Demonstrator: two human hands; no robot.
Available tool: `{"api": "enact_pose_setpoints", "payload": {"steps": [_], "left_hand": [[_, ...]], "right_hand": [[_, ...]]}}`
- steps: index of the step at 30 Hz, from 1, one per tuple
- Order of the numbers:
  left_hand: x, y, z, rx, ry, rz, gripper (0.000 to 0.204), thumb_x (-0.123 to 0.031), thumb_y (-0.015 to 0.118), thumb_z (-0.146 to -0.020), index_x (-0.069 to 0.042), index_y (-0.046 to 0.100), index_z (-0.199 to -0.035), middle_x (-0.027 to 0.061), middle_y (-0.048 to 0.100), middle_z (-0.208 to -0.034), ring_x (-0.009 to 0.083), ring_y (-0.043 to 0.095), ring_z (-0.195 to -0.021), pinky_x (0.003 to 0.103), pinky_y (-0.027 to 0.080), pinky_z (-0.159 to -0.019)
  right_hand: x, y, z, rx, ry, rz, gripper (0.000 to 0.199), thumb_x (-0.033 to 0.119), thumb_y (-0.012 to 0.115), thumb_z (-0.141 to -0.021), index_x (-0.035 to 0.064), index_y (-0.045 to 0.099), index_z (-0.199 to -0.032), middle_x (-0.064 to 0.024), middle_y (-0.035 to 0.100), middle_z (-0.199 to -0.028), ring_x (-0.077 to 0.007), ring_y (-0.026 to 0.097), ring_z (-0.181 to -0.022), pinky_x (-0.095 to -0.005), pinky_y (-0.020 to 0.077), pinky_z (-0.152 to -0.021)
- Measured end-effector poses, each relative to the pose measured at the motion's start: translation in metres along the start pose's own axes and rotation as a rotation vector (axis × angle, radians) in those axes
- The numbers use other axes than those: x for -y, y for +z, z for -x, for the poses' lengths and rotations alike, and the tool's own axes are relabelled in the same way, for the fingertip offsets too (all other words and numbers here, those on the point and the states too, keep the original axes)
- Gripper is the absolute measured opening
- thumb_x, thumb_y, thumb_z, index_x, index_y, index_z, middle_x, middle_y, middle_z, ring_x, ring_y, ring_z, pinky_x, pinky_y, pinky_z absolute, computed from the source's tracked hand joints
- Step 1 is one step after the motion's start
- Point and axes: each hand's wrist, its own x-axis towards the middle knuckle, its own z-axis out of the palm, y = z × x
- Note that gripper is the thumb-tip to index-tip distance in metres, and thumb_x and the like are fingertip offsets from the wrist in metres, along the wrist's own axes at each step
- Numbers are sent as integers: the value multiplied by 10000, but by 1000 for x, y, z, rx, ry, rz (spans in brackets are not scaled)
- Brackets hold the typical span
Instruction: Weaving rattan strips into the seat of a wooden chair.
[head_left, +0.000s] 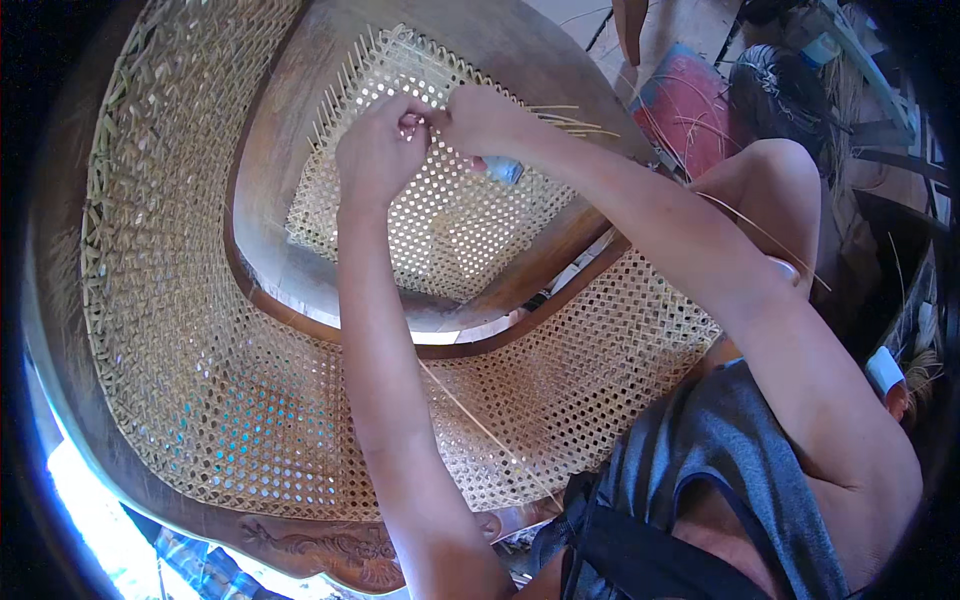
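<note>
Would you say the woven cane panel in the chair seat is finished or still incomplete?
Incomplete: loose strand ends jut from the cane seat panel beside both hands.

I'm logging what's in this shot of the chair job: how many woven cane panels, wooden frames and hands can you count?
Woven cane panels: 2, the seat panel and the curved back panel
Wooden frames: 2, the seat frame and the carved back rail
Hands: 2, left hand and right hand
Total: 6

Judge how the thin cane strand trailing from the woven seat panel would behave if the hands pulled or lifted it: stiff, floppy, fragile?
The cane strand is probably light and springy: it runs long and thin in a near-straight line. Loose ends near the right hand stick out stiffly, so it likely bends rather than flops. Being so thin, it may snap if kinked.
</note>
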Motion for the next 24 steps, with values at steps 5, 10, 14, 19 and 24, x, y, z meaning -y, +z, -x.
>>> {"api": "enact_pose_setpoints", "payload": {"steps": [5,10,14,19,24], "left_hand": [[-4,1,7,-105,-9,101,134,-176,676,-800,-183,729,-924,19,653,-1027,208,681,-797,369,530,-696],[-18,-1,3,-69,-8,-116,136,-206,662,-807,-176,736,-918,24,643,-1068,224,675,-781,385,535,-711],[-30,6,-4,-264,280,-128,177,-283,662,-849,-153,746,-934,43,689,-1013,219,675,-768,370,531,-719],[-23,4,-11,136,-96,675,246,-300,720,-863,-64,750,-927,6,681,-776,102,591,-681,271,475,-644],[-11,2,-10,9,-127,285,174,-209,724,-813,-36,705,-817,61,657,-679,143,598,-591,297,479,-590]], "right_hand": [[-20,-16,15,-74,-87,337,321,226,500,-957,-18,701,-905,-183,684,-712,-289,708,-642,-400,584,-656],[-54,-47,47,-297,-251,496,473,347,471,-1015,-51,649,-833,-187,604,-578,-254,660,-501,-397,529,-500],[-39,-56,67,-170,-218,301,434,312,506,-997,-55,638,-807,-191,586,-564,-252,640,-470,-389,522,-495],[-11,-48,51,-212,-246,231,397,261,514,-975,-63,625,-775,-185,596,-561,-245,632,-471,-373,533,-529],[-22,-21,17,-74,-172,283,323,187,522,-914,-75,630,-760,-202,638,-632,-269,690,-607,-386,556,-612]]}}
